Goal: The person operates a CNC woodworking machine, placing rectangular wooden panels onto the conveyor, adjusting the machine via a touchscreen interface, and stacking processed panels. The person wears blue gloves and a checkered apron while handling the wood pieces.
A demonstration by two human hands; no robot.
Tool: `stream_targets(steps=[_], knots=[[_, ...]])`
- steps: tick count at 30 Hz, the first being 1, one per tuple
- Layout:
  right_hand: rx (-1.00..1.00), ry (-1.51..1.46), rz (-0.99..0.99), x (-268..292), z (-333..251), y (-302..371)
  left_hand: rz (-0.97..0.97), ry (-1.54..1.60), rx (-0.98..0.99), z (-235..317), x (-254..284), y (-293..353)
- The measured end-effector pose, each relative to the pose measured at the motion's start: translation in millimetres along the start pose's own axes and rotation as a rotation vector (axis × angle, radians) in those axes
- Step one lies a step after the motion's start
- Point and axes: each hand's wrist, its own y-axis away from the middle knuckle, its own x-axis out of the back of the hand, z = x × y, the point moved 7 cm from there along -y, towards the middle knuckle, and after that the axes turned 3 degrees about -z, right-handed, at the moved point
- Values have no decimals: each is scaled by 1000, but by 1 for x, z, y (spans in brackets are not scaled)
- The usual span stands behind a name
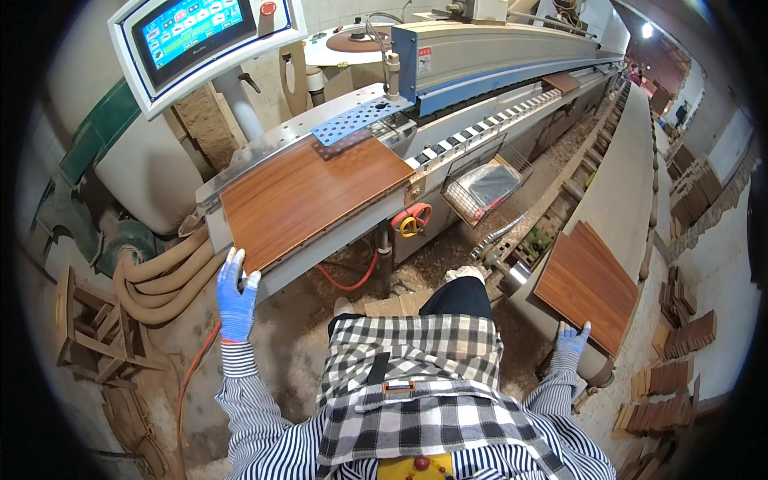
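Observation:
A reddish-brown wood-grain board (316,196) lies flat on the machine's infeed table, its far edge under a blue perforated plate (352,120). My left hand (238,300), in a blue glove with pale fingertips, touches the board's near left corner, fingers stretched and thumb apart. To my right, another wood-grain board (588,292) rests on the belt conveyor, with a similar board (596,240) partly showing from under or behind it. Against its near edge is my gloved right hand (570,342), fingers extended and thumb spread; whether fingertips reach underneath is hidden.
A control screen (196,32) stands at upper left. The long machine (496,60) runs away beside a track of pads (480,124). A wire basket (488,188), orange-handled tool (411,219), hoses (160,280), wooden stool (100,328) and stacked boards (660,384) surround me.

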Motion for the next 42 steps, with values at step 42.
stream_targets(steps=[42], knots=[[-156,-100,-12,34,-24,-4,-125,-318,-348,94,-132,-75]])
